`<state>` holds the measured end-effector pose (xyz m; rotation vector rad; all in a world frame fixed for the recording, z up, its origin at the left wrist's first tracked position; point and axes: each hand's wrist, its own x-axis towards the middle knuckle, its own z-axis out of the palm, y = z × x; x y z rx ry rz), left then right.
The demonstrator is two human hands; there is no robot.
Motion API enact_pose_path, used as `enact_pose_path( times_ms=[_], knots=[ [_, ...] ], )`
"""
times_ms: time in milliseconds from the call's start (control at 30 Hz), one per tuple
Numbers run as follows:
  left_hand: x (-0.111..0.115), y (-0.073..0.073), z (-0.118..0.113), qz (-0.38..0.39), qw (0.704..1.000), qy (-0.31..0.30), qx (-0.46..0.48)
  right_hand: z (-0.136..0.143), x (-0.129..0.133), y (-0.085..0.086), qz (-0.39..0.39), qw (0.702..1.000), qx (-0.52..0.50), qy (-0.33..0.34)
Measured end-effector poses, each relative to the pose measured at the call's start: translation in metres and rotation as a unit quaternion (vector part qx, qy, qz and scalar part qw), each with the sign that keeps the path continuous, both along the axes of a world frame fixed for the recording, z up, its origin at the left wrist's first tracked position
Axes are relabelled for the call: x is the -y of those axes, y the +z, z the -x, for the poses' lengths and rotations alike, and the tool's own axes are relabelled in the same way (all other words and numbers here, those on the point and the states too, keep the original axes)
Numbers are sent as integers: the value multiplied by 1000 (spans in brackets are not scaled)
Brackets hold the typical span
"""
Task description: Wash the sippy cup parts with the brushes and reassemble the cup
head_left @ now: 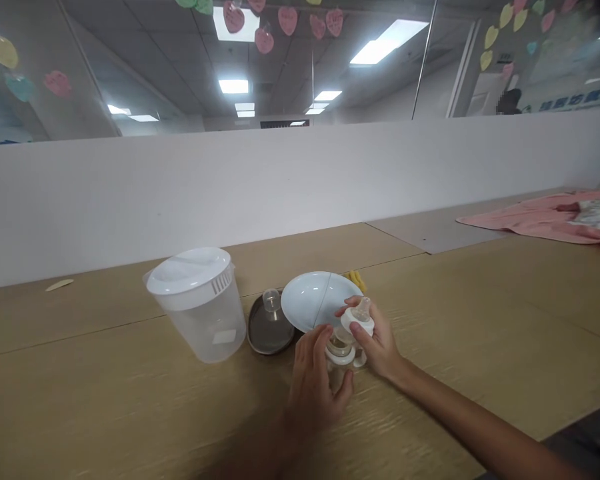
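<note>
My right hand [377,340] pinches a baby bottle's teat [363,309] by its white collar [359,321], teat pointing up. The collar is above and slightly right of the open neck of a clear baby bottle [339,353], apart from it as far as I can see. Curved around the bottle's left side is my left hand [317,387], fingers behind and thumb in front; part of the bottle is hidden by it. A small white piece [360,359], possibly the bottle's handle, shows under my right hand. Just behind both hands lies a white bowl [305,300].
Left of the bowl, a dark oval tray [267,337] bears a small clear cup [271,301]. A lidded translucent bucket [200,307] stands further left. Something yellow [356,279] lies behind the bowl. A pink cloth [540,217] is at the far right, and a white wall [280,180] borders the table.
</note>
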<state>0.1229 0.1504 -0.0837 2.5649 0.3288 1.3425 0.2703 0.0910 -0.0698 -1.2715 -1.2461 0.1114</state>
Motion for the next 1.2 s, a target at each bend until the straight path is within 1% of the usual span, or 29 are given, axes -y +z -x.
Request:
enact_pose_path(
  times_ms=[67, 133, 267, 367, 467, 567, 633, 767, 867, 1000, 1067, 1200],
  knots=[
    [2, 0, -2, 14, 1000, 6, -9, 2, 1, 2, -9, 1000, -23, 8],
    [2, -2, -3, 26, 1000, 6, -7, 4, 1, 4, 6, 1000, -14, 0],
    [-2, -5, -4, 45, 999, -6, 11, 9, 0, 7, 40, 996, 82, -2],
    [-3, -6, -4, 57, 998, -6, 12, 10, 0, 11, 17, 989, 144, 12],
    [-3, -5, -5, 68, 998, -8, 12, 9, 1, 16, -14, 985, 169, 39],
    [-3, -4, -7, 71, 997, -11, 22, 7, 2, 20, -19, 982, 185, 44],
    [-2, -4, -7, 81, 996, -13, 20, 5, 2, 20, -12, 982, 184, 51],
    [-3, -4, -6, 92, 995, -21, 14, 2, 2, 15, -7, 980, 177, 86],
    [-3, -5, -6, 85, 996, -23, 9, -1, 4, 11, -16, 981, 176, 82],
    [-3, -4, -6, 83, 996, -19, 3, -4, 6, 12, -28, 981, 173, 79],
    [-2, -3, -5, 89, 996, -13, -6, -4, 7, 13, -20, 985, 149, 85],
    [-1, -2, -4, 101, 995, -15, -19, -1, 6, 14, -4, 993, 64, 98]
  ],
)
